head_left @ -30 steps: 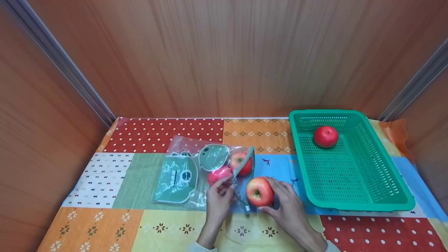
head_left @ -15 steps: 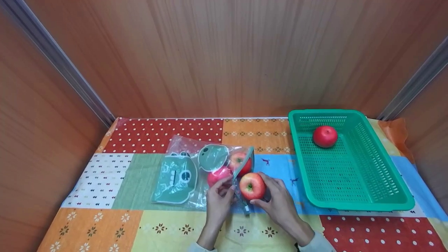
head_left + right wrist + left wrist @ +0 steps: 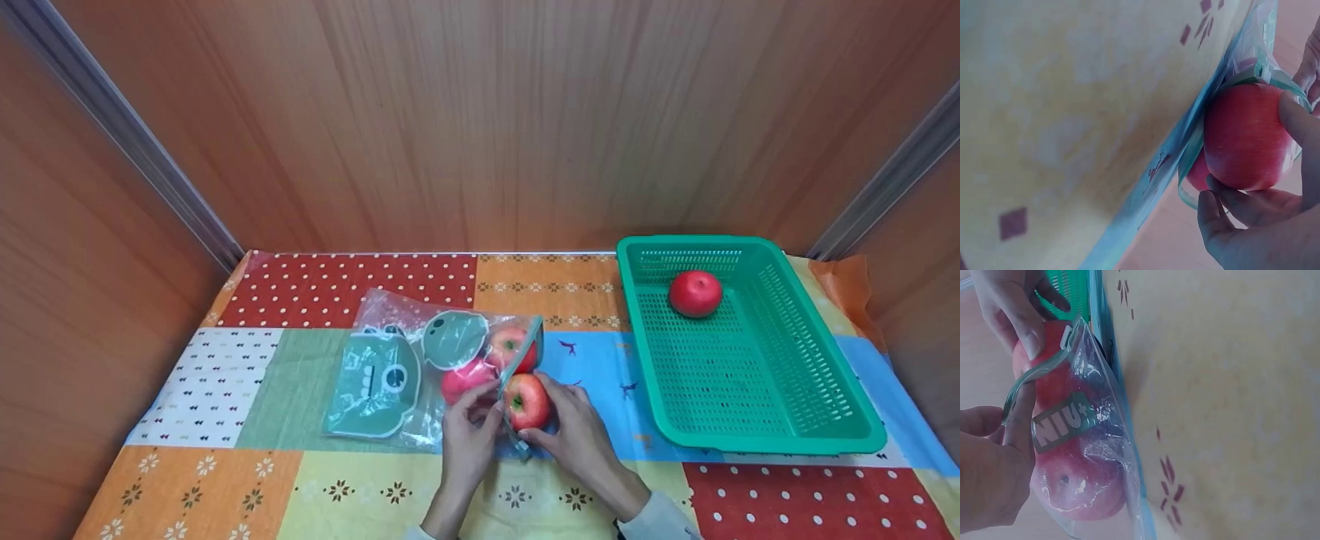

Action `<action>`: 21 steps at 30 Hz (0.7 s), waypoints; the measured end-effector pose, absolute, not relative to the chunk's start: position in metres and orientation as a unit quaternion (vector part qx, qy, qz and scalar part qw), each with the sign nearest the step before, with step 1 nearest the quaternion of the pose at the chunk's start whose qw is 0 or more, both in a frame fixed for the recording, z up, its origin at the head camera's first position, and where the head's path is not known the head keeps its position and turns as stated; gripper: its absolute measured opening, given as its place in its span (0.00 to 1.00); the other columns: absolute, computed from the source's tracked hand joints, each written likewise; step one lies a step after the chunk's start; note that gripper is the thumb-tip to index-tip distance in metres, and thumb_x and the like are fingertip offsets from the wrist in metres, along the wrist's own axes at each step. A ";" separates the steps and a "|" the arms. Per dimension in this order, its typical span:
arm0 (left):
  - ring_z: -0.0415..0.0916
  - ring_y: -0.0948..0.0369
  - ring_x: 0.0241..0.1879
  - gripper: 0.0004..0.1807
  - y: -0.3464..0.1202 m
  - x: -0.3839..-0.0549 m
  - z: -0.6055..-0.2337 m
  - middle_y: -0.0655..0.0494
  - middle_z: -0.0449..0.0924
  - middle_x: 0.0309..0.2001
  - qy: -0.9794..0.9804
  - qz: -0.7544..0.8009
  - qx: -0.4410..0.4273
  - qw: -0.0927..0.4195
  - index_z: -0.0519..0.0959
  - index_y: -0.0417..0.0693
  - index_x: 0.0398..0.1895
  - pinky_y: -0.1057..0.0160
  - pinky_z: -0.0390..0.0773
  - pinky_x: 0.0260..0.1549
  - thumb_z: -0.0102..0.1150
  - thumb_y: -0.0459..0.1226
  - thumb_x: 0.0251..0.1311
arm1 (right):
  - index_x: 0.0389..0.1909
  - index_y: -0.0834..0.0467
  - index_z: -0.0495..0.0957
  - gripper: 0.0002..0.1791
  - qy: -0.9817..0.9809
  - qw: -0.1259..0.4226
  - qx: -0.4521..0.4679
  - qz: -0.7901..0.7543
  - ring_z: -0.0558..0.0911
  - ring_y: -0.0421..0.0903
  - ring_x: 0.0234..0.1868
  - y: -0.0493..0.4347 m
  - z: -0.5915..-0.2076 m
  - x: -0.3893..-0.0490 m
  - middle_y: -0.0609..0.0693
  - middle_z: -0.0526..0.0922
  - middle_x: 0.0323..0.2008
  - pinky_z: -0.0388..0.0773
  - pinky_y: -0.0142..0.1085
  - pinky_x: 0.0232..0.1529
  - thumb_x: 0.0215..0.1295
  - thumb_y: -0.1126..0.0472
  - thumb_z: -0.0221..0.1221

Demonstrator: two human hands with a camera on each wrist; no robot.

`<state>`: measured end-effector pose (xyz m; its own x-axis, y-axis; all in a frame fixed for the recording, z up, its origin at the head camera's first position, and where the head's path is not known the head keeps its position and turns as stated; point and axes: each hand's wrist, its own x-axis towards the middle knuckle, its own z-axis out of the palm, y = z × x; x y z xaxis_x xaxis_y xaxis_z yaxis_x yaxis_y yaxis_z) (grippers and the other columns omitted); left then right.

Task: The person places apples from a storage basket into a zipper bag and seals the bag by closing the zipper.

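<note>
A clear zip bag [image 3: 375, 390] with green cartoon print lies on the cloth, its mouth facing right. Inside it are a pinkish-red apple [image 3: 463, 381] and a red-yellow apple [image 3: 510, 346]. My left hand [image 3: 469, 435] pinches the green zip edge [image 3: 1039, 371] of the mouth between thumb and finger. My right hand [image 3: 574, 427] grips another apple [image 3: 527, 403] right at the opening. In the right wrist view that apple [image 3: 1247, 135] sits partly within the green rim, thumb on one side and fingers on the other. A white slider [image 3: 1066, 336] shows at the zip's near end.
To the right stands a green perforated basket [image 3: 656, 397] with one red apple [image 3: 696, 294] at its back left. A patchwork cloth [image 3: 375, 491] covers the table. Wood-grain panels [image 3: 480, 127] rise behind and at both sides.
My right hand has moved left with its apple, from beside the bag to its mouth, partly behind the zip edge. My left hand has kept its hold on that edge.
</note>
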<state>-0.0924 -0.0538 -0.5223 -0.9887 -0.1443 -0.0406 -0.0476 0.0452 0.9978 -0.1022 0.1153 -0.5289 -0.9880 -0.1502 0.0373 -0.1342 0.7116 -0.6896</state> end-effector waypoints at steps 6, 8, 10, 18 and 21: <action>0.83 0.55 0.38 0.19 -0.052 -0.092 -0.521 0.47 0.85 0.44 -0.731 -0.678 0.071 0.042 0.85 0.41 0.58 0.66 0.85 0.34 0.63 0.24 0.65 | 0.80 0.57 0.63 0.50 0.924 0.050 -0.068 -0.373 0.74 0.56 0.64 0.112 -0.525 -0.105 0.58 0.76 0.70 0.78 0.54 0.64 0.61 0.54 0.76; 0.83 0.56 0.38 0.19 -0.052 -0.092 -0.520 0.48 0.85 0.44 -0.734 -0.674 0.073 0.042 0.85 0.41 0.58 0.66 0.85 0.36 0.64 0.24 0.65 | 0.80 0.58 0.61 0.50 0.923 0.062 -0.068 -0.373 0.74 0.58 0.65 0.111 -0.524 -0.106 0.59 0.75 0.70 0.77 0.56 0.66 0.62 0.53 0.76; 0.83 0.56 0.39 0.19 -0.052 -0.093 -0.520 0.48 0.85 0.44 -0.736 -0.671 0.076 0.040 0.85 0.42 0.58 0.67 0.84 0.36 0.64 0.25 0.65 | 0.80 0.59 0.60 0.50 0.923 0.067 -0.074 -0.372 0.73 0.59 0.67 0.112 -0.523 -0.106 0.60 0.74 0.71 0.76 0.57 0.67 0.63 0.53 0.75; 0.84 0.56 0.39 0.18 -0.050 -0.093 -0.518 0.49 0.85 0.44 -0.738 -0.670 0.070 0.041 0.86 0.42 0.58 0.67 0.85 0.37 0.64 0.25 0.66 | 0.79 0.60 0.66 0.47 0.928 0.042 -0.105 -0.355 0.71 0.52 0.54 0.115 -0.521 -0.108 0.57 0.77 0.56 0.76 0.46 0.52 0.62 0.53 0.76; 0.84 0.55 0.37 0.19 -0.049 -0.093 -0.518 0.48 0.85 0.43 -0.734 -0.674 0.065 0.045 0.86 0.41 0.58 0.67 0.84 0.34 0.63 0.23 0.65 | 0.78 0.62 0.66 0.47 0.922 0.032 -0.120 -0.367 0.74 0.55 0.56 0.115 -0.521 -0.109 0.60 0.80 0.59 0.75 0.50 0.55 0.62 0.55 0.76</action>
